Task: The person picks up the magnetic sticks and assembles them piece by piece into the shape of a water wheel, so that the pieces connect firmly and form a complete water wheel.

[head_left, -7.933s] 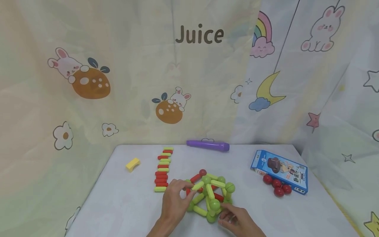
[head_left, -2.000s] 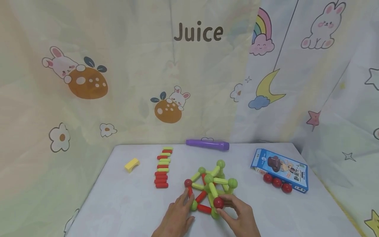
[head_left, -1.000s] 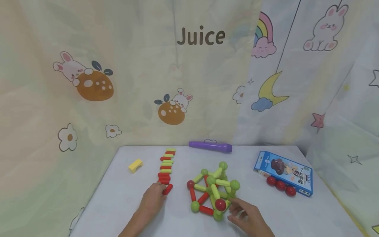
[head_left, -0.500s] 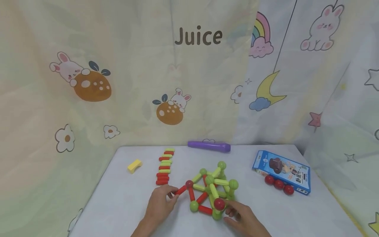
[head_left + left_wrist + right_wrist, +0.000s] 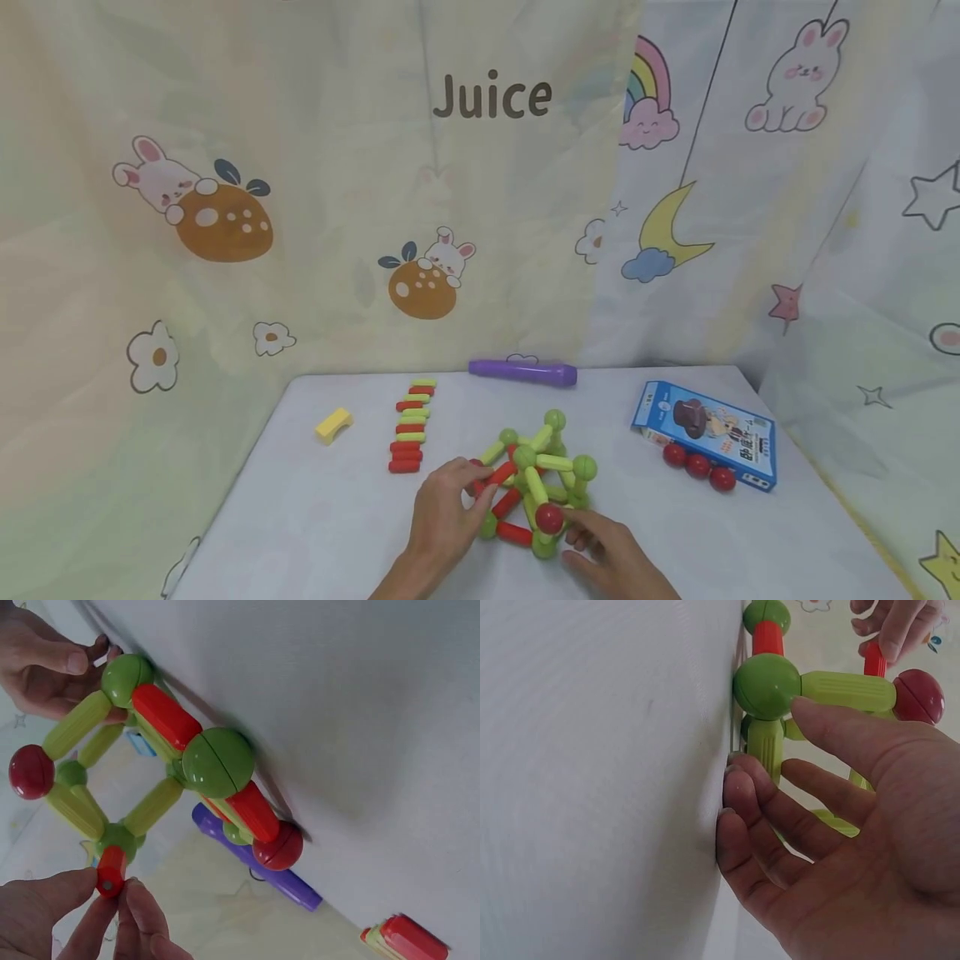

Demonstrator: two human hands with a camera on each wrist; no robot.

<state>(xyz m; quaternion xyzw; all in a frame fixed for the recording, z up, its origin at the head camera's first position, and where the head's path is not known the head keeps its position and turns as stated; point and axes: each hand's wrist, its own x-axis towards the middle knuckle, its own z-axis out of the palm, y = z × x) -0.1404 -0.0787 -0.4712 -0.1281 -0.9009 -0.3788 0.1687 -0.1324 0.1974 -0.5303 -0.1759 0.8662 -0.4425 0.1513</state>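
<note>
A frame of green balls joined by green and red magnetic rods (image 5: 514,533) stands on the white table. My left hand (image 5: 444,512) pinches a red magnetic rod (image 5: 111,864) between thumb and fingers. The rod's far end meets a green ball (image 5: 525,457) at the top of the frame. My right hand (image 5: 618,554) is at the frame's near right side, fingers loosely bent. In the right wrist view its thumb is right at a low green ball (image 5: 766,686), its fingertips close to the table. A red ball (image 5: 550,518) sits on the frame's near upper corner.
A row of red and green rods (image 5: 410,429) lies left of the frame, with a yellow arched block (image 5: 333,426) farther left. A purple stick (image 5: 522,372) lies at the back edge. Three red balls (image 5: 698,466) rest against a blue box (image 5: 708,429) at right.
The near-corner green ball has given way to a red one. My left hand took a red rod from the row, held it by the far-left red ball, then moved it right to the top ball.
</note>
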